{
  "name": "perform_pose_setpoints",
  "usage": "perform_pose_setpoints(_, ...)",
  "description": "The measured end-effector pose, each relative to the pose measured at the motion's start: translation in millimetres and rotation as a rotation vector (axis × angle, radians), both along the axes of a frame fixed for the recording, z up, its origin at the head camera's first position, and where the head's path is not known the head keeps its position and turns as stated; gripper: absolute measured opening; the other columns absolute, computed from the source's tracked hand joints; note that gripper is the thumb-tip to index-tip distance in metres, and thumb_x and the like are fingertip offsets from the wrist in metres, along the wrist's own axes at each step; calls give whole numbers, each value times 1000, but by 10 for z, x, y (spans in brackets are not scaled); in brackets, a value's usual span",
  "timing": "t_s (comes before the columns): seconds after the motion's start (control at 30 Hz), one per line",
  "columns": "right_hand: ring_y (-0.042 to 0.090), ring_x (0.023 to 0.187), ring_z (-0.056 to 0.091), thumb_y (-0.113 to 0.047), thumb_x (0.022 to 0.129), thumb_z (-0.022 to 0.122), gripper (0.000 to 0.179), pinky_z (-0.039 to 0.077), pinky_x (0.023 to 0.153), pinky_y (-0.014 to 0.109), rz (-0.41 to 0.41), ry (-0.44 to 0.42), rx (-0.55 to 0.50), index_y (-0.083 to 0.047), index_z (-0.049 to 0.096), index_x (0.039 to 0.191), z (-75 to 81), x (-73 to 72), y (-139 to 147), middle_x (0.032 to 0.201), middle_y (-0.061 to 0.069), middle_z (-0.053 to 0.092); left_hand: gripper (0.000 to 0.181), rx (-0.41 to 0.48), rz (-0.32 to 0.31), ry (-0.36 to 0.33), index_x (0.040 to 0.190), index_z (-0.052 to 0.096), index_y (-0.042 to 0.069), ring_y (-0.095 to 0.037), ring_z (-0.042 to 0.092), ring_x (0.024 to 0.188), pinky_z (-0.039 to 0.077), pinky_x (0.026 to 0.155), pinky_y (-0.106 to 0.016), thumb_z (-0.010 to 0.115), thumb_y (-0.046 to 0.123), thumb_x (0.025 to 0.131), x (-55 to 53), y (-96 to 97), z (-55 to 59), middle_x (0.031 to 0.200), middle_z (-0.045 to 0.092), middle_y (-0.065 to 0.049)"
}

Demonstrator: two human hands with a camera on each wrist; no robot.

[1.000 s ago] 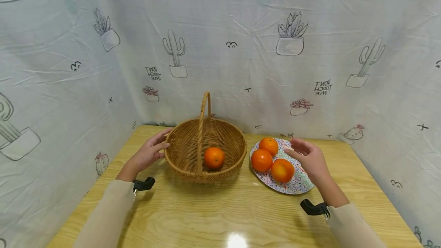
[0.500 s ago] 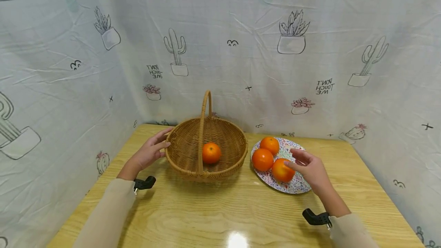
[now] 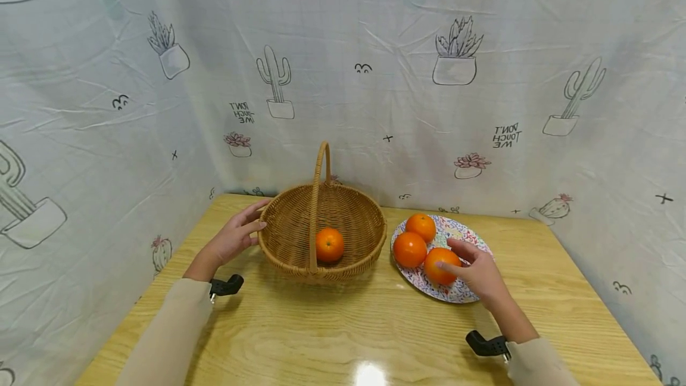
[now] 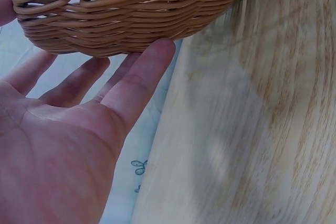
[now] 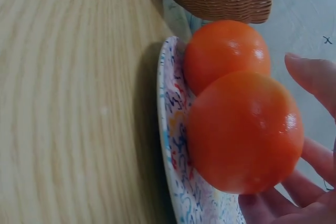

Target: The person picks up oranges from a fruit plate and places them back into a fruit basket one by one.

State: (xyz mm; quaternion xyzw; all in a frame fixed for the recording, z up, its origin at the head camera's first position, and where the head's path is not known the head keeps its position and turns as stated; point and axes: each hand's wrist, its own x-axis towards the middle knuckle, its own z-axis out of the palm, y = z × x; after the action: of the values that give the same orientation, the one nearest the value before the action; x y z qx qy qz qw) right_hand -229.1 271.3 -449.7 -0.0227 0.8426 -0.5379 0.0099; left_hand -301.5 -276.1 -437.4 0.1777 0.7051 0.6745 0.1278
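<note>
My left hand (image 3: 233,240) rests against the left side of a wicker basket (image 3: 284,219), thumb at the rim. In the left wrist view its extended fingers (image 4: 149,72) touch the woven outer wall. An orange (image 3: 329,245) lies inside the basket. On a speckled plate (image 3: 474,237) to the right sit three more oranges. My right hand (image 3: 479,273) is spread around the nearest orange (image 3: 440,265); the right wrist view shows fingers (image 5: 262,203) close by its far side and the thumb apart from it. Another orange (image 5: 226,53) sits behind.
The wooden table (image 3: 300,338) extends in front of the basket and plate. The basket's tall arched handle (image 3: 317,207) rises over its middle. A patterned curtain (image 3: 375,106) hangs close behind and along both sides.
My right hand has come down and nearer to the front orange on the plate. The orange in the basket has shifted slightly. My left hand keeps its place at the basket.
</note>
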Motion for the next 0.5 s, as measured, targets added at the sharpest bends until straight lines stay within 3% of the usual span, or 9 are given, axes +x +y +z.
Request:
perform_pose_setpoints(0.37, 40, 132, 54, -31, 87, 84, 78, 53, 95, 22, 7, -2, 112, -2, 49, 151, -87, -26, -53, 151, 22, 53, 68, -12, 10, -7, 166, 16, 17, -29, 50, 138, 60, 92, -34, 52, 16, 108, 10, -5, 6, 167, 21, -23)
perform_pose_setpoints(0.5, 40, 130, 56, -31, 86, 84, 78, 53, 91, 20, -4, 7, 121, -1, 50, 150, -113, -34, -56, 147, 23, 55, 68, -7, 7, -7, 166, 17, 17, -31, 49, 139, 60, 93, -35, 52, 16, 108, 11, 0, 10, 167, 21, -23)
